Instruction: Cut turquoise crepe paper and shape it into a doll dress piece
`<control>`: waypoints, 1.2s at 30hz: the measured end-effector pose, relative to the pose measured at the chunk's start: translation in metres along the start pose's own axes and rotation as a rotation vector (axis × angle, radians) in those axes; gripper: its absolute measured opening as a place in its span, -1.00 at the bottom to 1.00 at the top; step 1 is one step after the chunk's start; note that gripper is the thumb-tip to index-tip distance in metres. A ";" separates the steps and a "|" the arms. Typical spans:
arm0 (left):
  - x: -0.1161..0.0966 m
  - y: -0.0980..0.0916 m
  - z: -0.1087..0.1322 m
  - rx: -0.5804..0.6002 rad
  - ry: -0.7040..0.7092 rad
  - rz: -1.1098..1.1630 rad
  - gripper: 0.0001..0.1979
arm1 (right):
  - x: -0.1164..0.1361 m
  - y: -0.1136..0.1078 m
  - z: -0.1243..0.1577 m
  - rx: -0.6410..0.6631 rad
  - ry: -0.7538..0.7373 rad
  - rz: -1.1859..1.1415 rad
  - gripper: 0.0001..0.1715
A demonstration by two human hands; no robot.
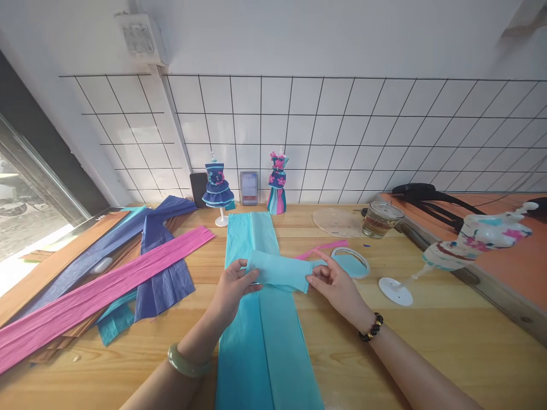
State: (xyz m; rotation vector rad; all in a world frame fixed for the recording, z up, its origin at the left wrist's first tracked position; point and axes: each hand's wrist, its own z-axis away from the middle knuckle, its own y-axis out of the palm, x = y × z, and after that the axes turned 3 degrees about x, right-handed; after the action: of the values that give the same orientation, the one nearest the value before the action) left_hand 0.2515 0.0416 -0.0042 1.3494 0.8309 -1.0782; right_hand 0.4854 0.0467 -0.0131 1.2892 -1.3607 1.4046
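Observation:
A short light-blue strip of crepe paper [280, 271] is stretched between my two hands. My left hand [235, 283] pinches its left end between thumb and fingers. At the other end, my right hand [333, 282] grips the edge, with the index finger pointing up and away. Below the strip lies a long turquoise crepe paper sheet [243, 347], folded lengthwise and running toward me. Just past my right hand are a roll of double-sided tape [351, 262] and a thin pink strip [325, 249].
Pink [128, 278] and dark-blue crepe paper [164, 279] pile up at left. Two small dressed mannequins [217, 185] [278, 185] stand by the tiled wall. A glass cup [380, 219], a clear disc [337, 222] and a tilted white mannequin [474, 239] are at right.

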 end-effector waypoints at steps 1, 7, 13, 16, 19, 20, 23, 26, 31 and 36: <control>0.000 0.000 0.000 0.014 -0.002 -0.011 -0.73 | -0.001 0.000 -0.001 -0.013 0.000 -0.033 -0.19; -0.001 0.003 0.002 0.090 -0.030 -0.071 -0.73 | -0.004 0.000 -0.004 -0.077 -0.038 -0.107 -0.23; 0.003 0.001 0.001 0.065 -0.019 -0.094 -0.73 | -0.005 0.000 -0.004 -0.084 -0.054 -0.103 -0.29; 0.003 0.000 -0.001 0.012 -0.027 -0.134 -0.70 | -0.006 0.003 -0.003 -0.080 -0.070 -0.096 -0.34; 0.002 -0.003 -0.003 -0.014 -0.032 -0.181 -0.68 | -0.003 0.004 -0.002 -0.101 -0.098 -0.083 -0.39; 0.001 -0.004 -0.004 -0.016 -0.030 -0.194 -0.67 | 0.000 0.004 -0.001 -0.120 -0.111 -0.074 -0.42; -0.001 -0.009 -0.005 -0.037 -0.020 -0.222 -0.64 | 0.022 -0.002 0.004 -0.200 -0.161 -0.023 -0.54; -0.003 -0.012 -0.005 -0.051 0.019 -0.250 -0.64 | 0.054 -0.018 0.018 -0.283 -0.211 0.064 -0.67; -0.012 -0.007 0.000 -0.088 0.022 -0.340 -0.62 | 0.068 -0.076 0.062 -0.378 -0.108 0.351 -0.54; -0.024 0.004 0.007 -0.102 0.087 -0.414 -0.61 | 0.019 -0.130 0.081 -0.625 0.108 0.647 -0.63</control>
State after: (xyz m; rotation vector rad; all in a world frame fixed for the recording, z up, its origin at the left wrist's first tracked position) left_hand 0.2466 0.0373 0.0199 1.1715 1.2505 -1.2793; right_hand 0.6198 -0.0191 0.0243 0.3670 -2.0284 1.2465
